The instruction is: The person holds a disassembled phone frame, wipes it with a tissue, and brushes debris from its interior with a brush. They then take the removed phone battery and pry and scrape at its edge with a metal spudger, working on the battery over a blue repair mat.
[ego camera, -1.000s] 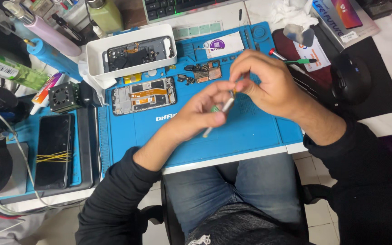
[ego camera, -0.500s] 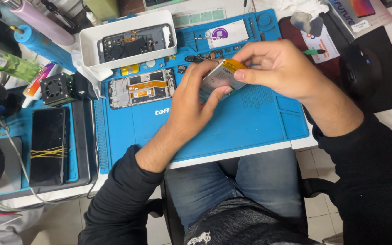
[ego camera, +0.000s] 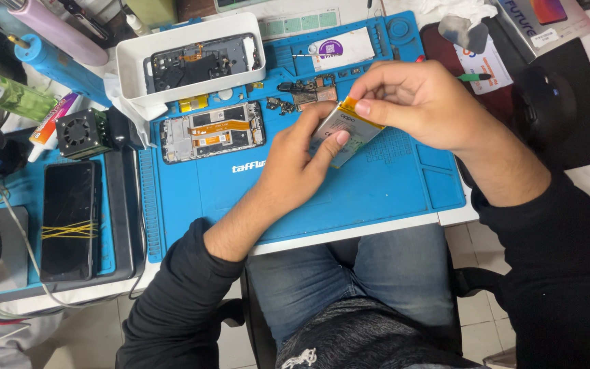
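Change since a second ago: the thin white stick that both hands worked then is gone from view; half a second ago a flat phone battery was already between them, and it remains there now. Reading: the work has passed from the small tool to handling the battery itself.

Now: phone battery (ego camera: 344, 133), silver-grey with a yellow-orange top edge, is held tilted above the blue repair mat (ego camera: 377, 191), clear of its surface. Left hand (ego camera: 295, 171) supports it from below, thumb pressed on the face, fingers clasped around the lower end. Right hand (ego camera: 418, 102) pinches the top edge, fingers closed on the yellow strip.

Surroundings: opened phone frame (ego camera: 213, 131) with orange flex cables lies on the mat just left of the left hand. White tray (ego camera: 134, 75) behind it holds another phone chassis. Loose small boards and parts (ego camera: 305, 92) sit just beyond the battery, near the right hand's fingertips. A dark phone bound with yellow rubber bands (ego camera: 68, 219) lies well apart at far left, beside a small black fan (ego camera: 80, 131).

Room: the near half of the mat, between hands and worktop edge (ego camera: 349, 236), is bare. Mat's right compartments are also open. Crowding is at the back and left only.
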